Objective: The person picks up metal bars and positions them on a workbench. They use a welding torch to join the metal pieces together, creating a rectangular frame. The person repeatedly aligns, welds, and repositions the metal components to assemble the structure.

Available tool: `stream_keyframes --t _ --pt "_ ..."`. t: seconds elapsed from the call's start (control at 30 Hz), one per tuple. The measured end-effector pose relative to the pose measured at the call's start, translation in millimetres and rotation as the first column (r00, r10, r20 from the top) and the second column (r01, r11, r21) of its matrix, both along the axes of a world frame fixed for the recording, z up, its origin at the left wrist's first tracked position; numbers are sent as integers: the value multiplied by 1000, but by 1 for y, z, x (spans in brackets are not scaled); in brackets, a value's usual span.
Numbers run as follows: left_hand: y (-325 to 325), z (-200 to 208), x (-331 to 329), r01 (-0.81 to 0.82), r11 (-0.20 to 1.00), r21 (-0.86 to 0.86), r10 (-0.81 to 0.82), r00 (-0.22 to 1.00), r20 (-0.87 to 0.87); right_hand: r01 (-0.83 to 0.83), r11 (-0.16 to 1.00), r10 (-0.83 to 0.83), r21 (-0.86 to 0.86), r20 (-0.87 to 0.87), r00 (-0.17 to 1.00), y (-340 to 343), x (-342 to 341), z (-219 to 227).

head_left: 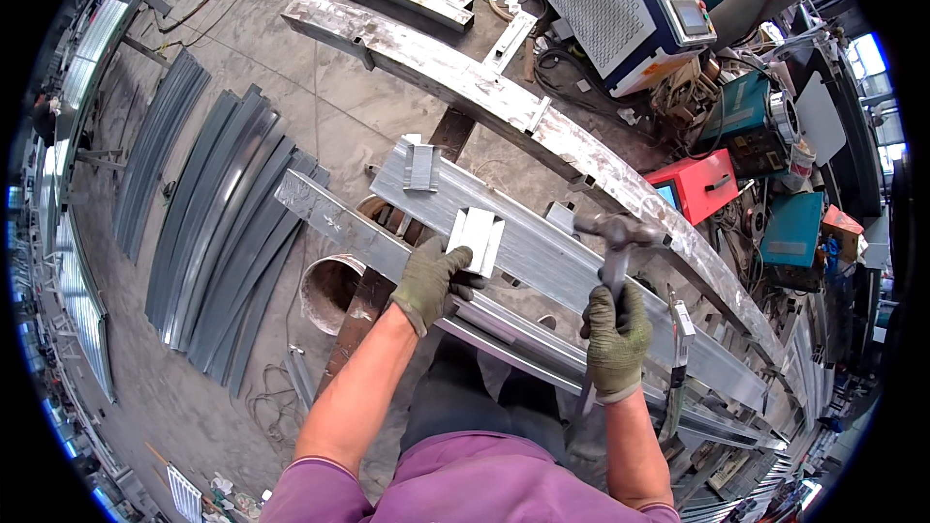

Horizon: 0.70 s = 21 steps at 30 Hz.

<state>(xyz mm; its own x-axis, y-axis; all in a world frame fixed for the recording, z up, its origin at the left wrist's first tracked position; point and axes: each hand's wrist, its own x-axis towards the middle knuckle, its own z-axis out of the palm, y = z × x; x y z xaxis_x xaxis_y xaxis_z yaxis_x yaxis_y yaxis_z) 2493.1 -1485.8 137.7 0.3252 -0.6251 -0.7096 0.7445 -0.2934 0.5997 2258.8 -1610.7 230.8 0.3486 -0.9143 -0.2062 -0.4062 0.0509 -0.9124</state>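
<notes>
While the left hand is closing on the bracket, pinning it to the beam, the right hand is gripping the hammer just right of it; keeping fingers clear seems wise.

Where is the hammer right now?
In the head view, the hammer is right of centre, gripped in the gloved right hand, its head raised over the long metal beam, to the right of the small metal bracket the left hand holds.
</notes>
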Motion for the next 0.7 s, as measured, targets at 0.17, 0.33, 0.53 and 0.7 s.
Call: stream_keyframes --t 0.17,0.33,0.53,0.7 --pt "6 41 -36 -24 980 -198 28 999 19 -356 869 225 -343 -365 903 11 25 -14" --pt "26 28 -33 -91 990 -103 97 994 49 -196 915 119 -352 -228 966 6 14 -21" --pt "16 70 -44 -28 1000 2 28 996 82 -475 853 311 -215 -521 795 26 28 -22" --pt "78 15 -30 -125 992 8 122 979 163 -297 941 226 -161 -353 908 19 2 -33"
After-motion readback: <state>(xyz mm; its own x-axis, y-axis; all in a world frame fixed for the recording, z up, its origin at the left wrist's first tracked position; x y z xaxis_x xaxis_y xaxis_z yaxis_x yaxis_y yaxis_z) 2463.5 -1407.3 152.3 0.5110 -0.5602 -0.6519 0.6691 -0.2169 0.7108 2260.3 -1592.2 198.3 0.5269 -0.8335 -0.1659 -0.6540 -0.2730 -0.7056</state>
